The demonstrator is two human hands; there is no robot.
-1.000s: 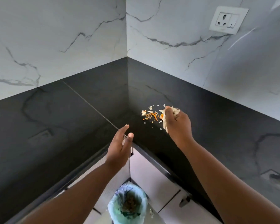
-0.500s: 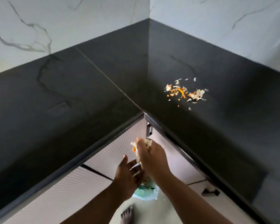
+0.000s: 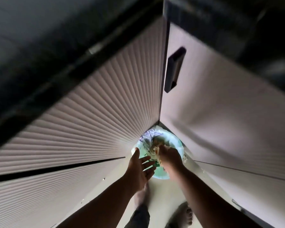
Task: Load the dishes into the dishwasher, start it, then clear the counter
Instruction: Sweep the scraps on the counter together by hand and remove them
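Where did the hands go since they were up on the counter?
Both hands dropped from the counter to the bin on the floor. The right hand carried its pinch of scraps down over the bin, and the left hand came along, open beside it. The right hand still holds scraps.

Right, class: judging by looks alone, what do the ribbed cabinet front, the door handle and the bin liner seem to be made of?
Ribbed cabinet front: probably laminated or painted board, matt pale beige, with even parallel grooves catching the light.
Door handle: dark and smooth with a slight sheen, possibly metal or plastic; motion blur leaves it open.
Bin liner: thin plastic film, pale green and translucent, crinkled over the rim.
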